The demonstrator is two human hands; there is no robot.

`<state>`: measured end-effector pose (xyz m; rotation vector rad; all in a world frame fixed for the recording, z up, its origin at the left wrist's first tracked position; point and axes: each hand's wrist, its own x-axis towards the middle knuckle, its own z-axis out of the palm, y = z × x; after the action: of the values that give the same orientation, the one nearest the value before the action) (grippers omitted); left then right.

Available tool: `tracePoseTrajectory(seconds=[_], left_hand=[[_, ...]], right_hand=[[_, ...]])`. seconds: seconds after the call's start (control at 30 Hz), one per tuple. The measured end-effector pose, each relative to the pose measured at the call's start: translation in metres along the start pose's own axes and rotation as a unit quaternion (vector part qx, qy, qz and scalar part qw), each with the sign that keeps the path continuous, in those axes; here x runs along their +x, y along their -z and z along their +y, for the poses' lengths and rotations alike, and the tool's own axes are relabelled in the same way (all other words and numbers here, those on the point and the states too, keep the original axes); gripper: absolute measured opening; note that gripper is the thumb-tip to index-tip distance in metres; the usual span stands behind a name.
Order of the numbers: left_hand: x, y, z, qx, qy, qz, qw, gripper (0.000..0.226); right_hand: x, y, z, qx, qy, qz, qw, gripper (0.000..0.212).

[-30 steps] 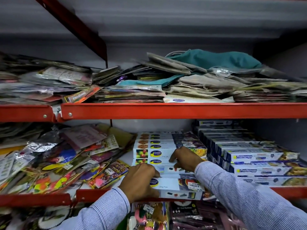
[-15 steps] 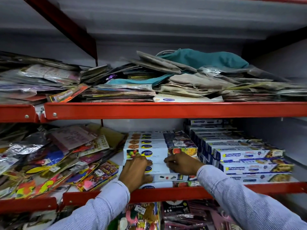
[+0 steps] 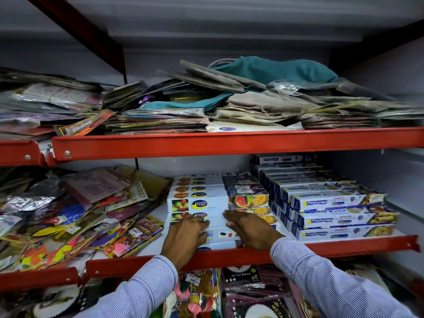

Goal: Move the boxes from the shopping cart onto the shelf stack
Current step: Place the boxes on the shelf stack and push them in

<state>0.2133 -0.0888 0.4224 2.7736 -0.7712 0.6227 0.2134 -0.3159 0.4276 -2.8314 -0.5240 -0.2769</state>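
A stack of long white Healthy Wrapp boxes (image 3: 202,204) lies in the middle of the lower red shelf (image 3: 344,247). The front white box (image 3: 221,235) sits just behind the shelf lip. My left hand (image 3: 185,235) lies palm down on its left part, fingers spread over the top. My right hand (image 3: 250,228) rests flat on the box beside it, fingertips touching the stack. Neither hand wraps around a box. The shopping cart is out of view.
Blue and white Freshwrapp boxes (image 3: 332,203) are stacked right of the hands. Loose colourful packets (image 3: 68,216) slope on the left. The upper red shelf (image 3: 229,143) holds flat packets and a teal cloth bag (image 3: 275,71). More packets (image 3: 241,292) hang below.
The front white box, which stuck out over the shelf lip, has been pushed back against the stack. Both hands moved forward with it and closer together.
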Motion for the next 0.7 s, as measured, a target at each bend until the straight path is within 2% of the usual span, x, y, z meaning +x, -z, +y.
tracePoseTrajectory(seconds=[0.37,0.47,0.57,0.7], left_hand=[[0.000,-0.001,0.003,0.014,0.000,-0.011,1.000,0.036],[-0.008,-0.002,0.005,0.033,-0.002,-0.003,0.999,0.045],[-0.027,-0.001,0.010,0.052,-0.003,0.025,0.998,0.059],[-0.078,-0.004,0.019,0.068,-0.023,0.027,0.997,0.068]], right_hand=[[-0.002,0.005,-0.003,-0.007,0.000,-0.025,1.000,0.052],[-0.007,0.007,-0.009,-0.029,0.008,-0.022,0.999,0.054],[-0.021,0.007,-0.016,-0.059,0.008,0.016,0.998,0.057],[-0.064,-0.005,-0.033,-0.029,-0.010,0.088,0.996,0.061]])
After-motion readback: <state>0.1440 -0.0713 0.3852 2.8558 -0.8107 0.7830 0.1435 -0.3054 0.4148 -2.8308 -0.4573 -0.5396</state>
